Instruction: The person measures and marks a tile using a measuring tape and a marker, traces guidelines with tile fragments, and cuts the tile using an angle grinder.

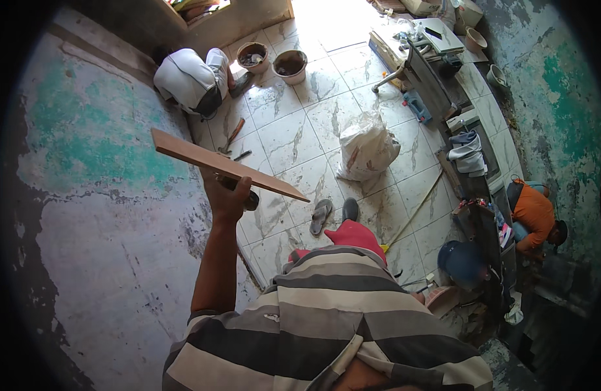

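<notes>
My left arm reaches forward along the wall at left. My left hand (225,197) is closed around a dark, rounded grip-like part beneath a long brown wooden board (225,164). The board slants across the front of the fist, and its tapered end points right over the tiled floor. Its underside and most of the grip are hidden. No right hand shows that I can make out as mine. A small patch of skin beside a pinkish bowl (442,301) shows at the shirt's right edge; I cannot tell whose it is.
A person in white (186,78) crouches by two buckets (289,67) ahead at left. A bulging white sack (367,146) stands on the tiles, with a sandal (321,217) nearer. A cluttered dark cabinet (437,81) lines the right. Beyond it bends a person in orange (534,215); a dark-blue cap (458,257) is nearer.
</notes>
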The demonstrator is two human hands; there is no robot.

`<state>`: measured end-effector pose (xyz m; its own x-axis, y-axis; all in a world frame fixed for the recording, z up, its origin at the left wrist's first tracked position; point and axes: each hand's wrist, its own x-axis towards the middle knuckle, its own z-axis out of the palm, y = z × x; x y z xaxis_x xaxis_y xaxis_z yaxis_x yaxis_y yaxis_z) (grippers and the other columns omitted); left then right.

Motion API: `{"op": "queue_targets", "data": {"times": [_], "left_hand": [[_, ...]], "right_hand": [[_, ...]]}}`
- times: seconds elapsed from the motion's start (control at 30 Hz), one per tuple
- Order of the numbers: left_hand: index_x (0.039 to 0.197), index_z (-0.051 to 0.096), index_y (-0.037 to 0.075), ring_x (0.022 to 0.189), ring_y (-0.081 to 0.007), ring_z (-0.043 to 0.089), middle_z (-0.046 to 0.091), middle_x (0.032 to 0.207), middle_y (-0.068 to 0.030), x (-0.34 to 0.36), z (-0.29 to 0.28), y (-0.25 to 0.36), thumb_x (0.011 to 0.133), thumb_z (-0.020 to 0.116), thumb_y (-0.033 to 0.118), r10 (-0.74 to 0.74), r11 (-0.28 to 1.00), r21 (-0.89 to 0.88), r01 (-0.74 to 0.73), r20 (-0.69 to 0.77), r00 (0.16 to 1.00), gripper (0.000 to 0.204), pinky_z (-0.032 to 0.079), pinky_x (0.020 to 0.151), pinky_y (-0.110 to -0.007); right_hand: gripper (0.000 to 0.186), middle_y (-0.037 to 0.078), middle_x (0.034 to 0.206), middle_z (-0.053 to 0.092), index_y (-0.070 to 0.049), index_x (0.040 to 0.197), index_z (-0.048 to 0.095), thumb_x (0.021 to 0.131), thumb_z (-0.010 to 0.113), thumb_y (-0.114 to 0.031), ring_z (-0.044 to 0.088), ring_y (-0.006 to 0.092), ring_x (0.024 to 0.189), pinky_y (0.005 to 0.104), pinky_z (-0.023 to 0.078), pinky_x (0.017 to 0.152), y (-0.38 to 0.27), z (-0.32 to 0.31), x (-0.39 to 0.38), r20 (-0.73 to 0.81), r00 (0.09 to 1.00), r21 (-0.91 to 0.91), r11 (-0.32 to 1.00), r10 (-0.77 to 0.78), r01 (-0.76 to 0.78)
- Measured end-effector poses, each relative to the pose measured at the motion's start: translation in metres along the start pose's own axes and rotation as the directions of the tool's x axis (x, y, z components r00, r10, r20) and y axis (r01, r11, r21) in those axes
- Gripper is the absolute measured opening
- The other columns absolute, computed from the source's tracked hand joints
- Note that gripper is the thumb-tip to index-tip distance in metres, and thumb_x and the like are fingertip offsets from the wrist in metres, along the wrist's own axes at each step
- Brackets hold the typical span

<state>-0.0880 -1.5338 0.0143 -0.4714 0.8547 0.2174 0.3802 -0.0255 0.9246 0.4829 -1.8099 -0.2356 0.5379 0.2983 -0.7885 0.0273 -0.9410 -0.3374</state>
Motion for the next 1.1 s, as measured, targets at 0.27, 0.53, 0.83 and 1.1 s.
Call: {"op": "queue_targets", "data": {"times": [0.27, 0.53, 0.83, 1.1], "left_hand": [[0.122, 0.045, 0.004, 0.099, -0.0253, 0.058, 0.053, 0.112, -0.0132, 0.037, -0.097, 0.000, 0.087, 0.055, 0.043, -0.057, 0.997, -0.075, 0.013, -0.625, 0.779, 0.054, 0.053, 0.079, -0.039], [0.120, 0.044, 0.001, 0.094, -0.0256, 0.057, 0.052, 0.110, -0.0144, 0.228, -0.086, -0.023, 0.087, 0.054, 0.041, -0.049, 0.993, 0.035, 0.112, -0.743, 0.668, 0.053, 0.052, 0.074, -0.037], [0.128, 0.043, 0.002, 0.096, -0.0263, 0.057, 0.052, 0.112, -0.0134, 0.547, 0.011, -0.061, 0.083, 0.061, 0.045, -0.055, 0.995, -0.102, 0.020, -0.354, 0.934, 0.065, 0.052, 0.080, -0.039], [0.124, 0.048, -0.005, 0.101, -0.0252, 0.058, 0.055, 0.109, -0.0134, 0.750, 0.184, -0.087, 0.082, 0.062, 0.053, -0.048, 0.974, -0.227, 0.002, -0.201, 0.978, 0.072, 0.052, 0.082, -0.038]], "right_hand": [[0.011, 0.010, 0.071, 0.064, 0.000, 0.080, 0.061, 0.077, 0.058, -0.010, 0.062, 0.0187, 0.059, 0.0299, 0.049, 0.050, -0.555, 0.134, 0.088, 0.488, 0.724, -0.084, 0.800, -0.487, 0.595], [0.010, 0.008, 0.069, 0.063, -0.003, 0.083, 0.060, 0.077, 0.060, -0.011, 0.059, 0.0147, 0.057, 0.0292, 0.046, 0.054, -0.861, 0.331, 0.062, 0.447, 0.349, 0.111, 0.439, -0.823, 0.892], [0.016, 0.009, 0.076, 0.062, -0.001, 0.092, 0.058, 0.077, 0.058, -0.008, 0.060, 0.0180, 0.062, 0.0298, 0.049, 0.054, -0.768, 0.353, 0.087, 0.263, 0.877, 0.167, 0.915, -0.401, 0.368], [0.018, 0.008, 0.075, 0.062, 0.002, 0.091, 0.060, 0.074, 0.063, -0.002, 0.060, 0.0153, 0.059, 0.0278, 0.049, 0.050, -0.845, 0.328, 0.149, 0.129, 0.946, 0.187, 0.945, -0.296, 0.270]]}}
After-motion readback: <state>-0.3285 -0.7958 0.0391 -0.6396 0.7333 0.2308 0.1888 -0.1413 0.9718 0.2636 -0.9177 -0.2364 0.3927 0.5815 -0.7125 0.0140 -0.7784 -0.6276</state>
